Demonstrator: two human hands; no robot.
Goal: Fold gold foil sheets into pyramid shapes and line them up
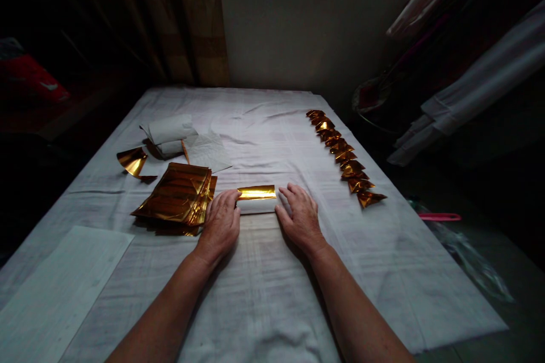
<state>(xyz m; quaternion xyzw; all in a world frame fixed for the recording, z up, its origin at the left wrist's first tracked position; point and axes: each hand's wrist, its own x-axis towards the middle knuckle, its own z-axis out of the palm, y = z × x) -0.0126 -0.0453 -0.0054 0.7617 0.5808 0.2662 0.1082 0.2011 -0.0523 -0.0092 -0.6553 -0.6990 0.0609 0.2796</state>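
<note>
A sheet of gold foil paper (256, 199) lies folded into a narrow strip on the cloth, gold on its far half and white on its near half. My left hand (221, 220) grips the strip's left end between thumb and fingers. At the right end rests my right hand (301, 215), with thumb and forefinger spread apart and their tips close to the paper's edge. Beside my left hand is a thick stack of gold foil sheets (172, 195). A row of folded gold foil pieces (352, 169) runs along the right side of the table.
A pale cloth covers the table (272, 142). Crumpled white wrapping paper (170, 129) and a curled gold scrap (133, 161) lie behind the stack. A flat white sheet (63, 289) is at the near left. Garments (464, 96) hang on the right, above a pink-handled item (440, 216).
</note>
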